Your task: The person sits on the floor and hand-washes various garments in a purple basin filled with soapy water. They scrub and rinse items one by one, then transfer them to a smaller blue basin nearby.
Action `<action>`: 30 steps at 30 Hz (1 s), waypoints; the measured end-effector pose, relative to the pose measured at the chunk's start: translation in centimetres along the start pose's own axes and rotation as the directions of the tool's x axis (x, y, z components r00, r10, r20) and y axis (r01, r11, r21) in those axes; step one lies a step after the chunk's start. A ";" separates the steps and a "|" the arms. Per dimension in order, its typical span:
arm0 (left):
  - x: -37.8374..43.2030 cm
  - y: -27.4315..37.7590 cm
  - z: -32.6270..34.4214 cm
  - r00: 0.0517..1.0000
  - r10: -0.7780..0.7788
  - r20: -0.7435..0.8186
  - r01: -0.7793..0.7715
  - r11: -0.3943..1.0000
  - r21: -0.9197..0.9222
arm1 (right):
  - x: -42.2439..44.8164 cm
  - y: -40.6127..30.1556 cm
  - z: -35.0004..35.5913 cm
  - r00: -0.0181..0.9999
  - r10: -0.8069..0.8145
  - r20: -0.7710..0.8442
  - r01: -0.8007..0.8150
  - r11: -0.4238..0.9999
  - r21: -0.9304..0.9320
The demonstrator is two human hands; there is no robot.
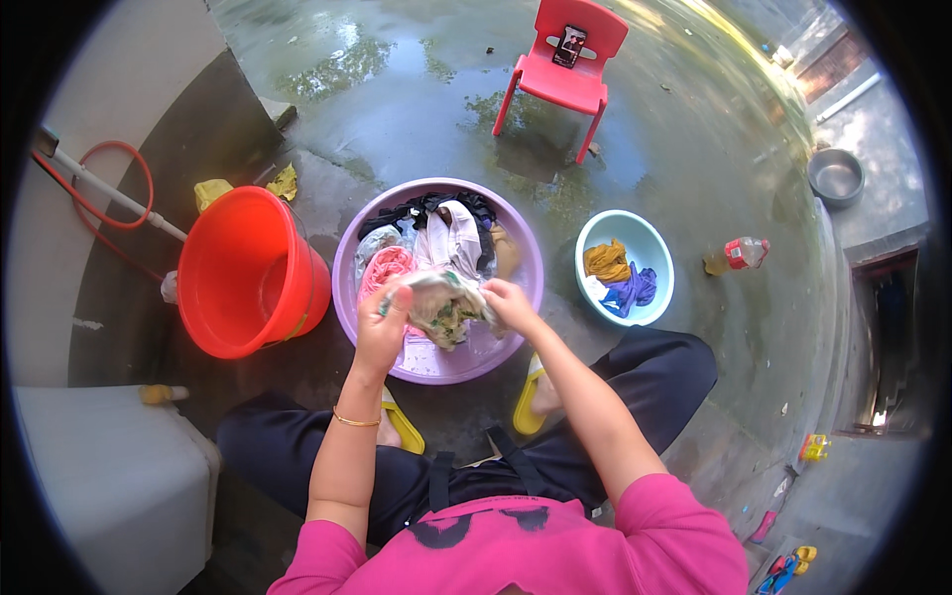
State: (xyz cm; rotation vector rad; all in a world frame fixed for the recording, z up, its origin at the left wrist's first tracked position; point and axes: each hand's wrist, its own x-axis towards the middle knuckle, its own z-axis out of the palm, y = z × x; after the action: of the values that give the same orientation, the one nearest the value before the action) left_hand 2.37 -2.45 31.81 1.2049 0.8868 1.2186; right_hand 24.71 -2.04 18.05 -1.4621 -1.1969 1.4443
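Observation:
A wet, pale cloth with green marks (446,305) is stretched between my two hands above a purple plastic basin (529,260). My left hand (383,327) grips its left end, thumb on top. The other end is pinched in my right hand (512,306). The cloth is slightly blurred. Beneath and beyond it, the basin holds a pink garment (387,269), a pale lilac garment (450,238), black clothing (428,202) and a tan piece (506,253). Some water shows at the basin's near side.
An orange-red bucket (230,275) stands left of the basin. To the right, a light-blue basin (625,318) holds mustard, purple and white clothes. Beyond lie a red plastic chair (561,78) bearing a phone (570,46) and a plastic bottle (736,255). The concrete floor (416,111) is wet.

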 end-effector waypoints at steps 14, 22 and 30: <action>-1.3 -17.6 -9.3 0.753 -0.535 -0.384 0.635 0.744 0.210 | 0.1 5.9 -0.2 0.955 -0.014 -0.296 0.008 1.000 -0.024; 1.3 -12.6 -4.4 0.989 -0.137 -0.059 0.149 0.859 0.490 | -1.5 -3.2 2.3 0.950 -0.256 -0.179 0.254 0.967 -0.037; -0.4 -13.6 -2.5 0.962 -0.244 0.119 0.134 0.807 0.575 | -3.2 -7.0 4.4 0.962 -0.260 -0.079 0.264 0.964 0.038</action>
State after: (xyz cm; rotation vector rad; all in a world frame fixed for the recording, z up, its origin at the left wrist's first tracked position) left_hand 2.67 -1.48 18.03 1.6236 1.2413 0.6713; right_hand 19.83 -3.52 25.29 -1.2591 -1.2492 1.2208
